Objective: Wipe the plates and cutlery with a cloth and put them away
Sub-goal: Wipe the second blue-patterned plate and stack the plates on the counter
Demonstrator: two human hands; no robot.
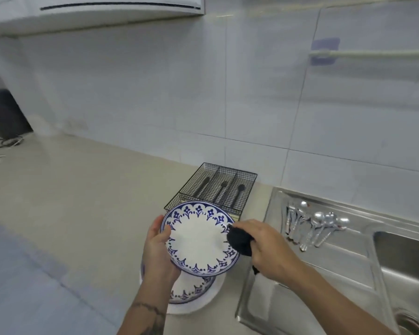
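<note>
My left hand (158,247) grips the left rim of a white plate with a blue pattern (196,240), held tilted above the counter. My right hand (264,247) grips a bunched black cloth (238,240) that is pressed against the plate's right rim. Under the held plate, more patterned plates (191,290) are stacked on a white plate (194,308). Several silver spoons and other cutlery (312,224) lie on the steel drainboard to the right. A black wire cutlery tray (215,187) with dark utensils stands behind the plate.
A steel sink (402,267) with its drainboard fills the lower right. The beige counter (82,201) stretches left, with cables (3,142) at its far left end. A white tiled wall runs behind, with a rail (373,53) at the upper right.
</note>
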